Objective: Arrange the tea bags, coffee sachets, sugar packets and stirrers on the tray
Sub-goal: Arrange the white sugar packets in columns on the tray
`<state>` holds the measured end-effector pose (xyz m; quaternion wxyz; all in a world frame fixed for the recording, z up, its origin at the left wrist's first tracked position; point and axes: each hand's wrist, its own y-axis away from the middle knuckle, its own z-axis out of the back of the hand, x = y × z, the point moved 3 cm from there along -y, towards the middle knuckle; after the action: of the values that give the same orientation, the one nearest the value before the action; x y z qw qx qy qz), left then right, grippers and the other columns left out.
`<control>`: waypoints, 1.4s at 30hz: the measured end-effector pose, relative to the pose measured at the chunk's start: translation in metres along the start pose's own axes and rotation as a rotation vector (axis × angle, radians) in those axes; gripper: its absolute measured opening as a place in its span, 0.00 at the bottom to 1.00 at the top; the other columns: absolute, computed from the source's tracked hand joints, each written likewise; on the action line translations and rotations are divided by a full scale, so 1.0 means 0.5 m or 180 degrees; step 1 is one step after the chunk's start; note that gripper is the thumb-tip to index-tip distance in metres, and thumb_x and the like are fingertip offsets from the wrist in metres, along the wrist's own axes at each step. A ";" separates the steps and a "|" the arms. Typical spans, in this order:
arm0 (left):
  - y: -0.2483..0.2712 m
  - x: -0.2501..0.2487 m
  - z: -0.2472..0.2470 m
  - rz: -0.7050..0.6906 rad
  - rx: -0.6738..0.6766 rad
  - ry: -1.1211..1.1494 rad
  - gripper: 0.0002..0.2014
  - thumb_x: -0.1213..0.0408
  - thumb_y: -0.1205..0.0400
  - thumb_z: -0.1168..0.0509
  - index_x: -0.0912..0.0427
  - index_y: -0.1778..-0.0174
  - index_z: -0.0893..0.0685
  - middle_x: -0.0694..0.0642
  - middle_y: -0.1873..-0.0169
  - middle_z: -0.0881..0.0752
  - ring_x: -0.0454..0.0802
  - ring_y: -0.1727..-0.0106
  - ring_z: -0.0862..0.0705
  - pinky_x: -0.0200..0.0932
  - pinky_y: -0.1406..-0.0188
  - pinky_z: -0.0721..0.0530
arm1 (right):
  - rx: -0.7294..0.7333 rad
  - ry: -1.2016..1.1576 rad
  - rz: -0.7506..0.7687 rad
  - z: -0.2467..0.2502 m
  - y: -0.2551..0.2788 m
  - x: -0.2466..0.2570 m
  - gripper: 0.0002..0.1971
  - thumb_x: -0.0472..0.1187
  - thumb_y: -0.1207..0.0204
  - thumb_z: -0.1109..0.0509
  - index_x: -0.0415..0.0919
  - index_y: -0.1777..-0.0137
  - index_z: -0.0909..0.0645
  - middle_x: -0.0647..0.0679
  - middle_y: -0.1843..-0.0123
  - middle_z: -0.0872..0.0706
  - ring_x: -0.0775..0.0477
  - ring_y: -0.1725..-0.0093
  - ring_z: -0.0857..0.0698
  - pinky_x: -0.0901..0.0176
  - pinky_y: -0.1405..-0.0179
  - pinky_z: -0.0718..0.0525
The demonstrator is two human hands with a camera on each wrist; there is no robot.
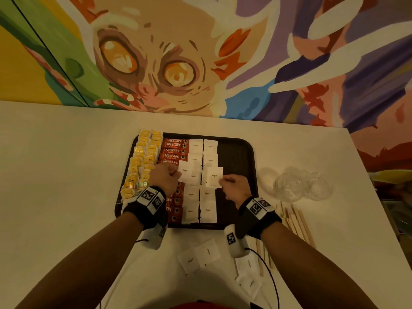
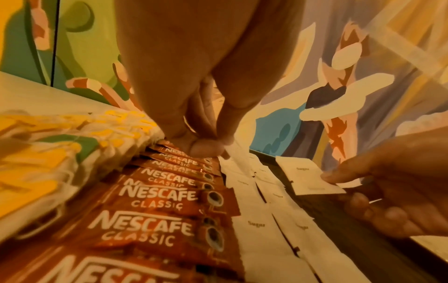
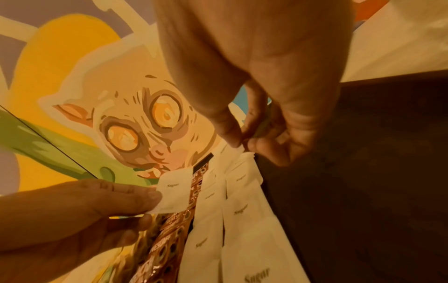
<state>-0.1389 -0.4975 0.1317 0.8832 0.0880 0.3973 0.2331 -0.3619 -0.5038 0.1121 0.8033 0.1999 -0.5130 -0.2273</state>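
Over the dark tray [image 1: 243,152], left hand [image 1: 163,178] grip pinching a square paper sugar packet [image 1: 185,170]; right hand [image 1: 236,186] pinching another packet [image 1: 214,176]

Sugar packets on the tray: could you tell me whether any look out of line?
Yes. Mid-tray, the sugar packet pinched by the left hand and the one pinched by the right hand sit tilted, overlapping the two neat columns.
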 end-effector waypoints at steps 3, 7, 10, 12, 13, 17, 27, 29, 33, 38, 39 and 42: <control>-0.022 0.003 -0.019 0.0206 0.0129 -0.0144 0.13 0.59 0.21 0.29 0.58 0.42 0.14 0.57 0.38 0.15 0.55 0.38 0.18 0.47 0.38 0.21 | 0.0002 0.0280 0.0001 -0.012 -0.017 0.018 0.15 0.40 0.19 0.29 0.42 0.34 0.17 0.44 0.40 0.14 0.46 0.46 0.16 0.45 0.39 0.13; -0.039 -0.001 -0.040 0.0316 0.0319 -0.0174 0.14 0.60 0.21 0.29 0.60 0.41 0.14 0.54 0.42 0.15 0.55 0.40 0.17 0.41 0.45 0.22 | 0.0022 0.0491 -0.0099 -0.019 -0.040 0.028 0.14 0.40 0.19 0.30 0.42 0.34 0.17 0.44 0.44 0.13 0.48 0.51 0.16 0.50 0.42 0.12; -0.048 -0.001 -0.050 0.0483 0.0406 0.0002 0.11 0.62 0.23 0.27 0.58 0.46 0.14 0.55 0.43 0.14 0.56 0.43 0.14 0.44 0.40 0.17 | 0.0036 0.0581 -0.0163 -0.023 -0.051 0.028 0.13 0.38 0.19 0.30 0.40 0.36 0.16 0.45 0.48 0.13 0.51 0.55 0.17 0.52 0.45 0.12; -0.049 -0.002 -0.055 0.0550 0.0405 0.0069 0.10 0.62 0.24 0.26 0.57 0.49 0.15 0.59 0.45 0.13 0.57 0.45 0.14 0.52 0.40 0.15 | 0.0004 0.0630 -0.0177 -0.023 -0.055 0.027 0.12 0.37 0.19 0.31 0.39 0.38 0.15 0.50 0.55 0.15 0.53 0.59 0.19 0.53 0.46 0.12; -0.048 -0.001 -0.057 0.0548 0.0390 0.0032 0.10 0.62 0.24 0.25 0.56 0.50 0.15 0.59 0.46 0.14 0.56 0.45 0.14 0.51 0.41 0.15 | -0.0012 0.0668 -0.0188 -0.024 -0.055 0.028 0.11 0.37 0.19 0.31 0.39 0.38 0.15 0.51 0.56 0.16 0.53 0.59 0.19 0.53 0.47 0.12; -0.042 -0.002 -0.062 0.0407 0.0337 -0.0252 0.11 0.60 0.24 0.25 0.61 0.50 0.15 0.56 0.50 0.14 0.53 0.45 0.17 0.40 0.50 0.24 | -0.0030 0.0860 -0.0149 -0.032 -0.051 0.032 0.12 0.36 0.19 0.31 0.39 0.38 0.14 0.43 0.40 0.13 0.43 0.43 0.14 0.48 0.42 0.12; -0.032 -0.028 -0.062 0.0000 0.0407 -0.0801 0.12 0.61 0.20 0.30 0.64 0.45 0.18 0.54 0.50 0.21 0.54 0.42 0.21 0.44 0.42 0.23 | -0.0121 0.0969 -0.0018 -0.032 -0.050 0.026 0.10 0.38 0.21 0.28 0.41 0.41 0.16 0.45 0.41 0.14 0.48 0.42 0.15 0.62 0.49 0.18; -0.034 -0.029 -0.064 -0.0044 0.0416 -0.0885 0.12 0.59 0.21 0.29 0.63 0.47 0.17 0.56 0.48 0.16 0.54 0.45 0.18 0.44 0.44 0.20 | -0.0130 0.0984 -0.0011 -0.032 -0.051 0.025 0.11 0.38 0.21 0.28 0.41 0.41 0.16 0.45 0.41 0.14 0.47 0.43 0.15 0.61 0.50 0.17; -0.029 -0.031 -0.065 -0.0032 0.0381 -0.0852 0.13 0.60 0.22 0.28 0.63 0.46 0.18 0.57 0.48 0.16 0.54 0.45 0.18 0.41 0.48 0.22 | -0.0145 0.0977 0.0013 -0.036 -0.052 0.022 0.10 0.38 0.22 0.27 0.41 0.41 0.17 0.44 0.42 0.13 0.46 0.44 0.13 0.54 0.45 0.12; -0.024 -0.031 -0.060 -0.0049 0.0375 -0.0840 0.13 0.62 0.22 0.28 0.64 0.46 0.18 0.58 0.48 0.16 0.54 0.46 0.18 0.40 0.50 0.23 | -0.0167 0.0971 0.0003 -0.040 -0.053 0.021 0.11 0.38 0.22 0.27 0.42 0.40 0.18 0.43 0.41 0.13 0.45 0.43 0.13 0.51 0.42 0.12; -0.024 -0.031 -0.061 -0.0053 0.0372 -0.0840 0.13 0.62 0.21 0.29 0.64 0.46 0.19 0.58 0.47 0.16 0.54 0.45 0.18 0.40 0.50 0.24 | -0.0165 0.0967 0.0003 -0.039 -0.052 0.022 0.12 0.39 0.22 0.27 0.41 0.39 0.18 0.43 0.40 0.14 0.45 0.43 0.13 0.54 0.44 0.12; -0.020 -0.032 -0.057 -0.0126 0.0337 -0.0853 0.13 0.60 0.21 0.30 0.63 0.45 0.19 0.58 0.46 0.17 0.53 0.44 0.19 0.40 0.48 0.24 | -0.0159 0.0958 0.0031 -0.035 -0.047 0.021 0.14 0.40 0.22 0.27 0.41 0.37 0.19 0.43 0.40 0.14 0.46 0.45 0.13 0.63 0.55 0.16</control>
<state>-0.1658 -0.5145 0.1198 0.9269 0.1569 0.2892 0.1805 -0.3457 -0.5275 0.1001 0.8769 0.2091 -0.3820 -0.2036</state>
